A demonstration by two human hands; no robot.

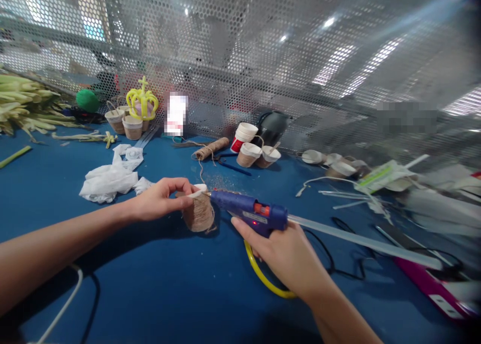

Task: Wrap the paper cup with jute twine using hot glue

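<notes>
A small twine-wrapped cup (199,216) with a white rim stands tilted above the blue table, its rim pinched between the thumb and fingers of my left hand (161,199). My right hand (291,256) is wrapped round the handle of a blue hot glue gun (240,206), whose small red light glows. The gun's metal nozzle points left and meets, or nearly meets, the cup's white rim. From the rear of the gun a long clear glue stick (361,239) sticks out to the right. A thin strand of twine runs from the cup up to a twine roll (213,148).
Behind the cup are paper cups (248,156) with twine handles. Crumpled white fabric (108,182) lies left; a yellow crown (143,103) stands beyond. A yellow ring (263,275) lies beneath my right hand. Black cable and a magenta power strip (424,281) are right. Perforated metal mesh (225,48) borders the back.
</notes>
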